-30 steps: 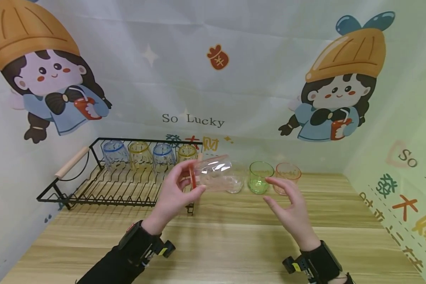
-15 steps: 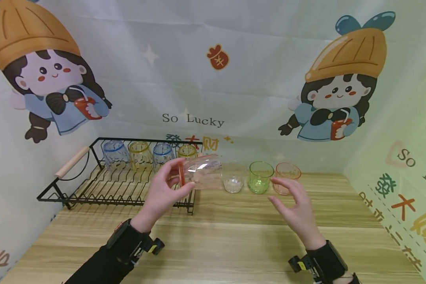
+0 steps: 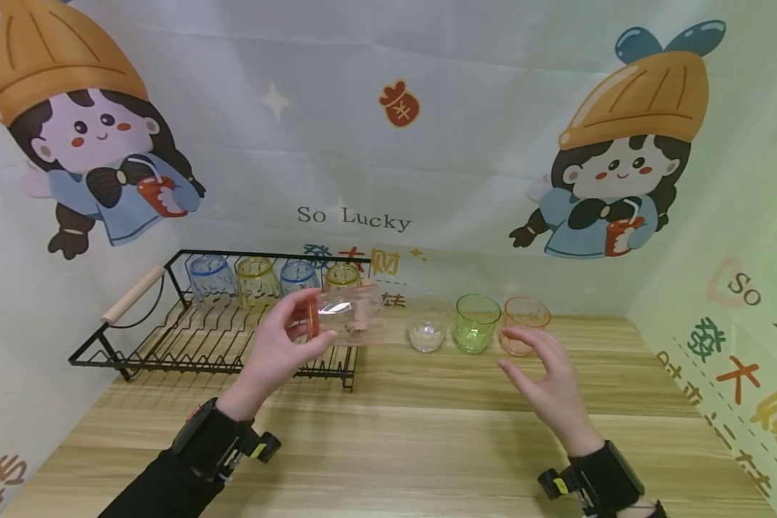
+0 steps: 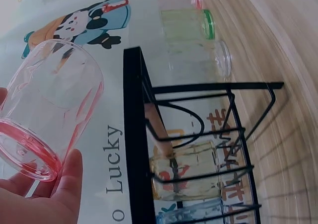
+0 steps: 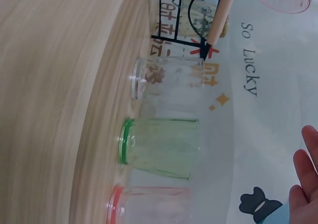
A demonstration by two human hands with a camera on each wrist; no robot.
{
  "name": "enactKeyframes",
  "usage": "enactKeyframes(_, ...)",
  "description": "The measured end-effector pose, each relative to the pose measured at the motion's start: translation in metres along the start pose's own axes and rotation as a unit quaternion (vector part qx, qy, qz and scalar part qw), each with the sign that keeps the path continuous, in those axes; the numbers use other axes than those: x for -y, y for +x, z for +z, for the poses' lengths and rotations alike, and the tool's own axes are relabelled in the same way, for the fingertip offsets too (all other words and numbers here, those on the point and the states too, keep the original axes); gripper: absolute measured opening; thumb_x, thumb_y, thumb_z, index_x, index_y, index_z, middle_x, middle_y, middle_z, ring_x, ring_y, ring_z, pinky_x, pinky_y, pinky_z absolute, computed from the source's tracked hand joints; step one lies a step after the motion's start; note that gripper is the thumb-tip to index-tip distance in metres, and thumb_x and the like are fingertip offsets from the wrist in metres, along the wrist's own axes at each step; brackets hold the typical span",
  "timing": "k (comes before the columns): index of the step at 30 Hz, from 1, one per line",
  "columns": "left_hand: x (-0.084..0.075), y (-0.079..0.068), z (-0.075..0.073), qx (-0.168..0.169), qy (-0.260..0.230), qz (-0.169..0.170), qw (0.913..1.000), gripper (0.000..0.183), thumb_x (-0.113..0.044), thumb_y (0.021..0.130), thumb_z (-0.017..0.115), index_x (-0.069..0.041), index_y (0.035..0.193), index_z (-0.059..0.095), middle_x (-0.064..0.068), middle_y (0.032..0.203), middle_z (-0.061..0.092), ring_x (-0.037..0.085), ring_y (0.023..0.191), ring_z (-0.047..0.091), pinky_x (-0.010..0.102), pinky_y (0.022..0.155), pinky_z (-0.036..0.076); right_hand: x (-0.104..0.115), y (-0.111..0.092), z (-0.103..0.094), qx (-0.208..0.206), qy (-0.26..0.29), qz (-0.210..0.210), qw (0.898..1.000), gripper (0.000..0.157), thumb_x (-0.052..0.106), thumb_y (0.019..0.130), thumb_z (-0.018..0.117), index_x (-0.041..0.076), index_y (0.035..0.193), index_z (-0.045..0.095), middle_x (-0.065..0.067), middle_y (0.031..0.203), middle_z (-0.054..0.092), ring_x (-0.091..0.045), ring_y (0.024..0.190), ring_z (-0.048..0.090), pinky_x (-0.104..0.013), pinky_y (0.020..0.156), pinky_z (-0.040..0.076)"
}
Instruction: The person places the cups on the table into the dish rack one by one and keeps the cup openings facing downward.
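A clear pink drinking glass (image 3: pixel 350 316) lies sideways in the air, its thick reddish base toward my left hand (image 3: pixel 281 338). Fingers and thumb of that hand grip it around the base, and its mouth points right. In the left wrist view the same glass (image 4: pixel 59 90) tilts above the black dish rack (image 4: pixel 139 149). My right hand (image 3: pixel 549 378) holds nothing, with thumb and fingers spread apart. It is nearest to a red-rimmed glass (image 3: pixel 523 338), which it partly covers in the head view. Beside that stand a green glass (image 3: pixel 476 331) and a colourless glass (image 3: pixel 427 332), both upright.
The black wire dish rack (image 3: pixel 188 370) with a wooden handle (image 3: pixel 132 295) stands at the left. Along its back row sit upside-down glasses: a blue glass (image 3: pixel 211 277), a yellow glass (image 3: pixel 256 280), another blue glass (image 3: pixel 298 277) and another yellow glass (image 3: pixel 343 276). A printed cloth hangs behind.
My left hand has carried the pink glass leftward, over the rack's right end, uncovering the colourless glass. My right hand has drifted slightly right and down.
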State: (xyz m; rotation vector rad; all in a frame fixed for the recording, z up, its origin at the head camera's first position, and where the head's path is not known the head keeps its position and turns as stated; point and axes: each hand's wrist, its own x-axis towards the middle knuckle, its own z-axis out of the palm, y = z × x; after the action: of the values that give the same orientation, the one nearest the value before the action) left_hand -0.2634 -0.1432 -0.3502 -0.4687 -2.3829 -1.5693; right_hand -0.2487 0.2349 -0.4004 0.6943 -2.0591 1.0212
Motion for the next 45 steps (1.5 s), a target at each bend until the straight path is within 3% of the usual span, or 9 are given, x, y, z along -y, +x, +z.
enactKeyframes(19,0.013,-0.004,-0.037,-0.02,0.078,-0.019,0.9966,0.067,-0.026,0.083,0.073,-0.011,0.14,0.042,0.013,0.126,0.052,0.023,0.11,0.052,0.008,0.085,0.045,-0.019,-0.005,-0.009,0.009,-0.046,0.014,0.999,0.052,-0.007,0.069,0.077,-0.001,0.118,0.062,-0.014,0.116,0.065,-0.018,0.108,0.053,-0.012,0.101,0.03)
enactKeyframes(26,0.017,-0.007,-0.045,-0.023,0.088,-0.034,0.9953,0.07,-0.03,0.083,0.072,-0.01,0.142,0.04,0.013,0.126,0.052,0.025,0.111,0.051,0.01,0.084,0.045,-0.026,-0.009,-0.009,0.015,-0.058,0.024,0.998,0.05,-0.006,0.069,0.077,-0.003,0.116,0.061,-0.017,0.116,0.065,-0.025,0.107,0.053,-0.013,0.101,0.03)
enactKeyframes(36,0.021,-0.008,-0.058,-0.03,0.123,-0.04,0.9912,0.071,-0.032,0.085,0.07,-0.01,0.144,0.037,0.017,0.126,0.053,0.028,0.11,0.053,0.024,0.086,0.05,-0.032,-0.013,-0.011,0.034,-0.087,0.045,0.995,0.052,-0.002,0.068,0.079,-0.003,0.117,0.061,-0.018,0.114,0.064,-0.029,0.105,0.052,-0.033,0.095,0.038)
enactKeyframes(41,0.022,-0.008,-0.066,-0.032,0.142,-0.042,0.9884,0.072,-0.032,0.085,0.069,-0.008,0.144,0.037,0.02,0.127,0.051,0.034,0.111,0.053,0.045,0.089,0.051,-0.034,-0.014,-0.014,0.046,-0.092,0.058,0.993,0.052,-0.002,0.07,0.077,-0.004,0.118,0.059,-0.019,0.116,0.063,-0.033,0.107,0.052,-0.047,0.094,0.039)
enactKeyframes(45,0.023,-0.009,-0.073,-0.036,0.148,-0.05,0.9871,0.072,-0.032,0.085,0.069,-0.009,0.145,0.035,0.021,0.128,0.049,0.037,0.112,0.051,0.051,0.089,0.05,-0.037,-0.015,-0.016,0.05,-0.095,0.055,0.993,0.052,-0.001,0.07,0.077,-0.004,0.118,0.059,-0.02,0.117,0.063,-0.034,0.108,0.053,-0.051,0.094,0.039)
